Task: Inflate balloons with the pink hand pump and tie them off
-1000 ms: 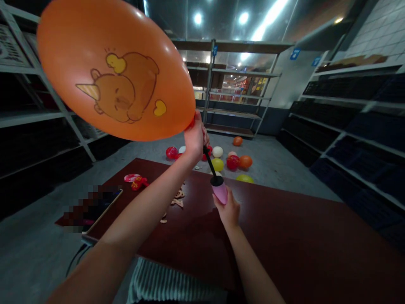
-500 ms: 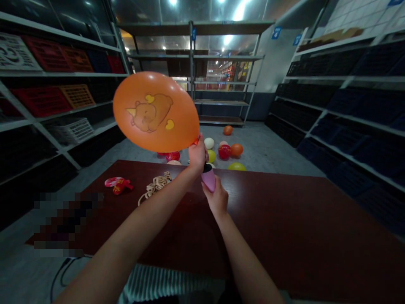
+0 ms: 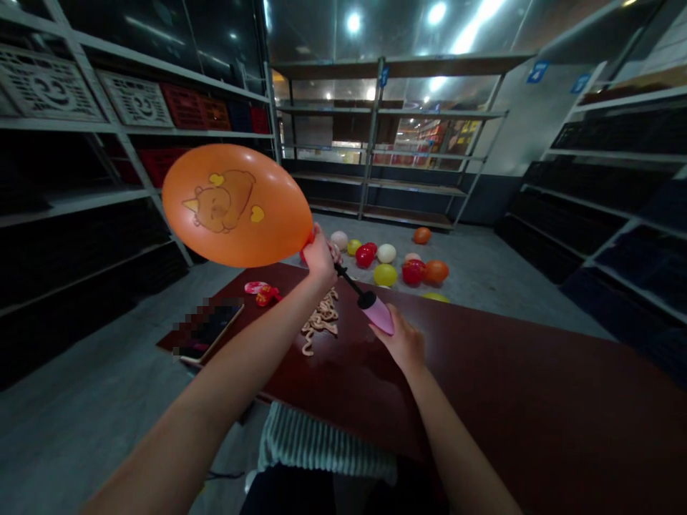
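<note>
A large inflated orange balloon [image 3: 236,204], printed with a sleeping cartoon bear and yellow hearts, extends leftward from my left hand [image 3: 322,255]. That hand is closed round the balloon's neck and the front end of a hand balloon pump, whose nozzle is hidden by the fingers. From there a black rod runs to the pump's pink body [image 3: 378,315] with a black collar. My right hand [image 3: 400,340] is wrapped round this pink part, above the table. Below my left hand lies a heap of uninflated beige balloons [image 3: 322,317].
On the dark red table [image 3: 483,365] lie red and pink deflated balloons [image 3: 262,292] and a tablet-like device [image 3: 215,332], partly blurred out. Several inflated balloons [image 3: 385,275] rest on the floor beyond. Shelving with crates [image 3: 137,100] stands left; racks stand behind and right.
My right hand has drawn the pink part away from my left hand, so the black rod now shows. The view has swung left, and the table and shelves appear further right.
</note>
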The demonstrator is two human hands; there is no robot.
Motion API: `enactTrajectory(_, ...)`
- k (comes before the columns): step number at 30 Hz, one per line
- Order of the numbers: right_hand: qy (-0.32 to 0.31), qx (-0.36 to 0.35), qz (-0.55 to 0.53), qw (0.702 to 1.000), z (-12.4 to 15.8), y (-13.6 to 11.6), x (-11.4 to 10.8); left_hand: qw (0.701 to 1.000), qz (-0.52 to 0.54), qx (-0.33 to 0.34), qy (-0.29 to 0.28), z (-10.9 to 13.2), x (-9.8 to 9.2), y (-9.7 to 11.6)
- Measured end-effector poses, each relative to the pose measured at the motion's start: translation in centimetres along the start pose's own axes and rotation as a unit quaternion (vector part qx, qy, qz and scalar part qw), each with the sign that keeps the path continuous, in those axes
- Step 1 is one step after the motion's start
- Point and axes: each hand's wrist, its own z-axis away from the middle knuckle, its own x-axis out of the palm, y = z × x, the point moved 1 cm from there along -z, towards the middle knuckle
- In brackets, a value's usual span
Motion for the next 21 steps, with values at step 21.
enactTrajectory(21, 0.043, 0.163, -0.089, 0.982, -0.1, 1.1, 0.8, 0.994, 0.028, 0.049, -0.093, -0.1, 9.4, -1.6)
